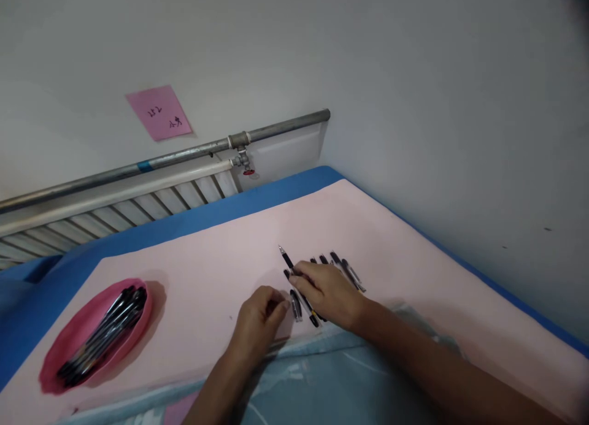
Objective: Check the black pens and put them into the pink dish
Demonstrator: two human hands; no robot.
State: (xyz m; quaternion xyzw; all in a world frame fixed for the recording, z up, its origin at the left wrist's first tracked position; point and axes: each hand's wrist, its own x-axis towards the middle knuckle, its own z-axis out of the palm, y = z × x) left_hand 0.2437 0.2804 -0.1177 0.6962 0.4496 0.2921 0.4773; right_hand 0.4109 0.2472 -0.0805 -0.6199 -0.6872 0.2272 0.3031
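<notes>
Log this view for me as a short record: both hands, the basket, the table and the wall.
Right hand: gripping a pen, its bare tip pointing away from the person
Left hand: fingertips at a small clear cap; whether it is gripped is unclear
Basket: pink, on the person's left, holding a bundle of dark pens
Table: pink sheet over a blue cover
Wall: pink handwritten note above a metal pipe
Below the pipe: radiator

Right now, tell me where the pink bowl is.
In the head view, the pink bowl sits at lower left, well left of the left hand.
</notes>
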